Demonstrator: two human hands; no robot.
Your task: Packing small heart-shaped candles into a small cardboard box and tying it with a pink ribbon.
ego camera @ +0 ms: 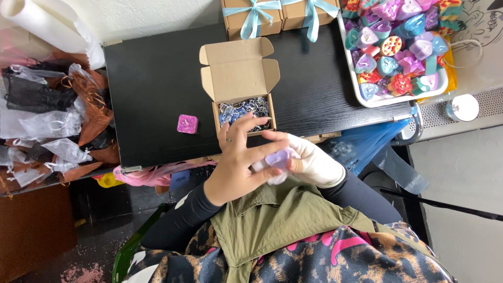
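A pale lilac heart-shaped candle (277, 159) in clear wrapping sits between my two hands, just in front of my chest. My left hand (238, 162) is bare and lies over it with fingers spread, touching the wrap. My right hand (309, 160), bandaged in white, grips the candle from the right. Just beyond them an open cardboard box (238, 78) stands on the black table (152, 89), filled with blue and white paper shreds (243, 111). A small pink square candle (187, 124) lies left of the box.
A white tray (361, 97) of several colourful candles sits at the table's far right. Two closed cardboard boxes (251, 18) tied with blue ribbon stand at the back. Clear and brown organza bags (52, 126) are piled at the left. A white paper roll (47, 23) is at the top left.
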